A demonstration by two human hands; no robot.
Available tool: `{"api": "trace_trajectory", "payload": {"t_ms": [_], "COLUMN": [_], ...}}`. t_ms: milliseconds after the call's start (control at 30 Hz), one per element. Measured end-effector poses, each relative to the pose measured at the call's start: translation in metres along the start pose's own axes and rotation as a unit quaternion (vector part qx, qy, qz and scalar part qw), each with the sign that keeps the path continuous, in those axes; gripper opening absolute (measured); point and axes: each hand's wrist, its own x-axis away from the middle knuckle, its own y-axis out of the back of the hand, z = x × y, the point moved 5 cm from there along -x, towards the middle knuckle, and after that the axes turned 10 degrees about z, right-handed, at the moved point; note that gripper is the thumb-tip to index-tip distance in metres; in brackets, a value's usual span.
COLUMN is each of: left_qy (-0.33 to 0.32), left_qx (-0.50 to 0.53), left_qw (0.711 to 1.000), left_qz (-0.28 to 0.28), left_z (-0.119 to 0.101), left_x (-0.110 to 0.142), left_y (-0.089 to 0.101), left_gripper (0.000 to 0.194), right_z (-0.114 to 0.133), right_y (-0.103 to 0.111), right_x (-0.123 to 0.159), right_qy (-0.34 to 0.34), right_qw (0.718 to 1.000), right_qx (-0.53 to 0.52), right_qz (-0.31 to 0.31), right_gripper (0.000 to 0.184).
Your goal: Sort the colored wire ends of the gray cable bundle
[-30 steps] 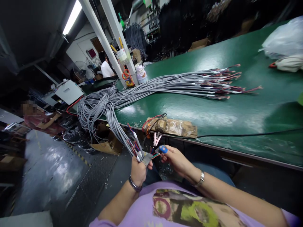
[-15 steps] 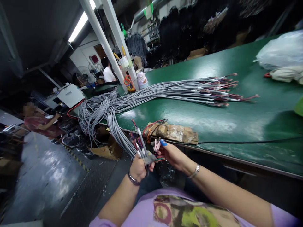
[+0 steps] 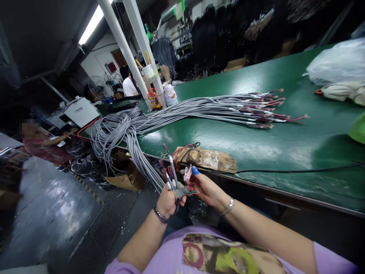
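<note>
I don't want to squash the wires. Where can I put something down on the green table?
Bare green tabletop lies between the wire ends and the black cord, and beyond the grey cables, left of the white plastic bag. It's crowded at the cable coil and around the wooden block, pink clip, left hand and right hand.

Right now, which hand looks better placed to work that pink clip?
Probably the right hand: it is right at the pink clip, touching or nearly so. The left hand sits farther off, closed around grey cables.
</note>
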Motion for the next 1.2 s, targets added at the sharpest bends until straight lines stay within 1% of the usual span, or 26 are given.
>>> {"api": "trace_trajectory", "payload": {"t_ms": [100, 200, 333, 400, 500, 633, 800, 933, 1033, 1200], "left_qy": [-0.011, -0.032, -0.064, -0.074, -0.075, -0.072, -0.068, -0.064, -0.066, -0.090], "left_qx": [-0.007, -0.017, -0.020, -0.016, -0.020, -0.021, -0.022, -0.027, -0.021, -0.029], "left_qw": [1.000, 0.999, 0.996, 0.995, 0.995, 0.994, 0.994, 0.995, 0.995, 0.993], "left_qz": [-0.012, -0.031, -0.053, -0.063, -0.067, -0.076, -0.078, -0.072, -0.073, -0.071], "left_z": [0.000, -0.001, -0.004, -0.005, -0.006, -0.007, -0.004, -0.002, 0.000, 0.001], "left_x": [0.005, 0.014, 0.023, 0.023, 0.020, 0.015, 0.012, 0.010, 0.011, 0.018], "left_y": [0.001, 0.001, -0.003, -0.004, -0.007, -0.008, -0.007, -0.006, -0.005, -0.003], "left_gripper": [0.033, 0.032, 0.032, 0.032, 0.032, 0.031, 0.028, 0.026, 0.025, 0.027], "right_z": [0.000, 0.001, 0.002, 0.002, 0.001, -0.002, 0.001, 0.001, -0.001, -0.002], "right_y": [0.000, -0.001, 0.003, 0.005, 0.006, 0.002, 0.000, -0.001, -0.001, -0.002], "right_x": [0.003, 0.005, 0.004, 0.003, 0.001, -0.001, -0.005, -0.004, -0.003, 0.002], "right_qy": [-0.020, -0.042, -0.029, -0.014, -0.004, -0.019, 0.001, 0.003, -0.002, -0.020], "right_qw": [1.000, 0.999, 0.999, 1.000, 1.000, 1.000, 0.998, 0.997, 0.997, 0.998], "right_qx": [-0.017, -0.019, -0.015, -0.009, -0.007, -0.020, -0.050, -0.062, -0.062, -0.056], "right_qz": [-0.001, 0.011, 0.005, 0.003, 0.008, 0.015, -0.030, -0.044, -0.034, -0.003], "right_gripper": [0.040, 0.039, 0.027, 0.025, 0.029, 0.035, 0.032, 0.031, 0.034, 0.039]}}
